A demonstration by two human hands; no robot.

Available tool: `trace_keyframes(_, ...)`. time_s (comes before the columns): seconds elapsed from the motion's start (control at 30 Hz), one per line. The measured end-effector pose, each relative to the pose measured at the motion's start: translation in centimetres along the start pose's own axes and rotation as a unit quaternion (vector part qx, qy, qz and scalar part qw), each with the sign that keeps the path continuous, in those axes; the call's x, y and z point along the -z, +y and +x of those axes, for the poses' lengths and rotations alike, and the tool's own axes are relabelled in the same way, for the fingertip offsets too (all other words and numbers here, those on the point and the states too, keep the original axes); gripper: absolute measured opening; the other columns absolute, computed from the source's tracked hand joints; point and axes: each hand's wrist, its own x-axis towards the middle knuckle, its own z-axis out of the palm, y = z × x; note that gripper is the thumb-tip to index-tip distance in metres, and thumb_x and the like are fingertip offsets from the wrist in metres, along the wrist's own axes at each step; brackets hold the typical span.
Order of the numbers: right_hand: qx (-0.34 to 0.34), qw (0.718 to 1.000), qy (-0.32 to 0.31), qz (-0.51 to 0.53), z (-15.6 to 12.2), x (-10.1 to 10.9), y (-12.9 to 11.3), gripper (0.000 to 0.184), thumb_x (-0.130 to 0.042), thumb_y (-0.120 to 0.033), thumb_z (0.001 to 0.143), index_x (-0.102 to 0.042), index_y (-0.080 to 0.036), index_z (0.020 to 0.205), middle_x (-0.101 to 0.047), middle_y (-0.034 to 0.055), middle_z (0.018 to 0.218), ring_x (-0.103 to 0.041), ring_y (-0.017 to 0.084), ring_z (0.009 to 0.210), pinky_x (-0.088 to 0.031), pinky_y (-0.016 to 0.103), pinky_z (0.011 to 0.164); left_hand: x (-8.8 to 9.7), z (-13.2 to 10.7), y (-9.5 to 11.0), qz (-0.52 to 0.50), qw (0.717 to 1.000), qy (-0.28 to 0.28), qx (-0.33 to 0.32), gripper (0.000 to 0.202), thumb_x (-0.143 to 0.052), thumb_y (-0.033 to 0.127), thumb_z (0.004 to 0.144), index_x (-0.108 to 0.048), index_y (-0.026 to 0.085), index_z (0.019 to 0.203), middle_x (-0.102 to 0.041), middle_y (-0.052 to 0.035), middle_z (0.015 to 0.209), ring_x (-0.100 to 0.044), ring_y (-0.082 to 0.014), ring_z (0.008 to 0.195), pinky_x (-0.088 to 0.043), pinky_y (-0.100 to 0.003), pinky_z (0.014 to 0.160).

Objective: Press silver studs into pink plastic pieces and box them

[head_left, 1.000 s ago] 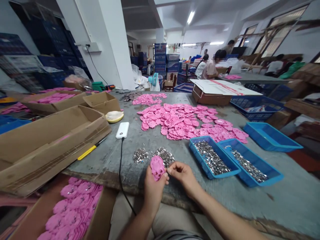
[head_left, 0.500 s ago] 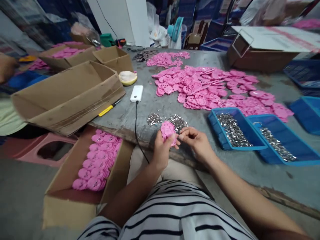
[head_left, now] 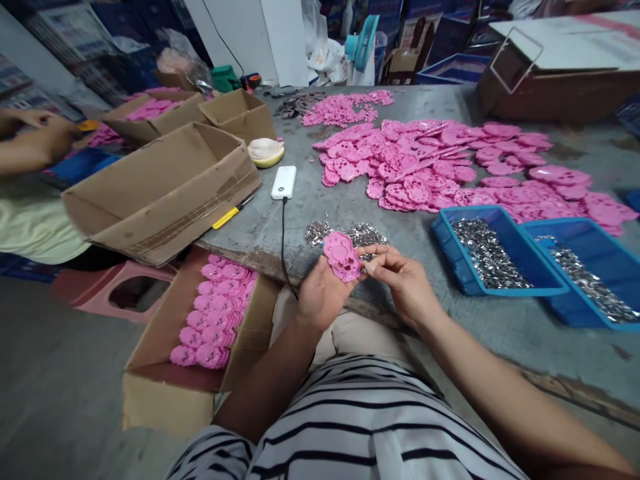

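Left hand point(head_left: 323, 295) grips the pink plastic piece point(head_left: 342, 255) over the table point(head_left: 260, 233), right hand point(head_left: 407, 283) pinched at its rim, on what I can't tell from here; best keep it level, steady.

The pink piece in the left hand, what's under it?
The left hand: its palm shows, but the pink piece hides most fingers. The piece's underside can't be seen.

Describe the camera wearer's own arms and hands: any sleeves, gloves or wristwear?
Left hand and right hand are ungloved, wrists and forearms bare. The left sleeve, white with black stripes, matches the shirt; no right sleeve shows.
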Motion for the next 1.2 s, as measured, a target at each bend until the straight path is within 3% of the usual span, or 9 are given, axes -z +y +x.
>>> trace_keyframes(0.13,-0.001,1.0,0.004,0.002,0.0,-0.1,0.0,0.022,-0.076,-0.038,0.066,-0.067,-0.019,0.059,-0.065,0.0066,0.1,-0.057,0.023,0.102,-0.04,0.042,0.096,0.1,-0.1,0.0,0.019,1.0,-0.003,-0.016,0.035,-0.055,0.037,0.087,-0.058,0.018,0.116,-0.063,-0.011,0.12,-0.057,-0.0249,0.116,-0.044,-0.045,0.101)
trace_keyframes(0.3,-0.003,0.999,0.03,0.017,-0.2,-0.3,0.1,0.02,-0.076,-0.037,0.064,-0.067,-0.019,0.059,-0.063,0.0069,0.102,-0.054,0.025,0.109,-0.038,0.043,0.098,0.7,-0.7,0.3,0.056,0.998,-0.011,-0.005,0.057,-0.072,0.029,0.069,-0.053,0.022,0.123,-0.062,-0.0097,0.119,-0.051,-0.0277,0.125,-0.038,-0.05,0.106)
trace_keyframes(0.47,0.007,0.999,0.046,-0.002,-0.4,-1.0,0.3,0.02,-0.074,-0.037,0.066,-0.066,-0.02,0.059,-0.061,0.0076,0.108,-0.051,0.025,0.113,-0.036,0.041,0.1,0.9,-0.7,-0.2,0.06,0.994,-0.018,-0.094,0.056,-0.082,0.022,0.056,-0.058,0.024,0.107,-0.061,-0.0061,0.119,-0.049,-0.0274,0.128,-0.037,-0.044,0.108)
trace_keyframes(0.57,-0.004,0.999,0.051,0.002,-0.5,-1.5,0.2,0.02,-0.074,-0.036,0.065,-0.065,-0.02,0.057,-0.061,0.0074,0.105,-0.05,0.026,0.115,-0.034,0.042,0.101,1.0,-0.6,-0.5,0.063,0.988,-0.023,-0.136,0.05,-0.083,0.019,0.057,-0.058,0.026,0.099,-0.061,-0.0032,0.118,-0.049,-0.0256,0.127,-0.038,-0.044,0.107)
trace_keyframes(0.77,-0.025,0.998,0.046,0.04,-0.2,-2.2,-0.1,0.019,-0.076,-0.033,0.064,-0.065,-0.02,0.055,-0.061,0.0065,0.106,-0.052,0.026,0.113,-0.032,0.042,0.103,1.5,-0.2,-1.0,0.104,0.975,-0.064,-0.186,0.046,-0.082,0.019,0.063,-0.057,0.029,0.101,-0.059,-0.0028,0.12,-0.048,-0.0249,0.129,-0.039,-0.044,0.108)
trace_keyframes(1.2,-0.014,0.999,0.044,0.028,0.2,-2.2,-0.1,0.021,-0.075,-0.034,0.063,-0.063,-0.02,0.053,-0.06,0.0059,0.099,-0.055,0.024,0.104,-0.036,0.04,0.099,1.8,0.3,-1.4,0.142,0.956,-0.107,-0.234,0.039,-0.076,0.017,0.072,-0.061,0.03,0.105,-0.058,-0.0014,0.121,-0.049,-0.0217,0.128,-0.035,-0.041,0.11)
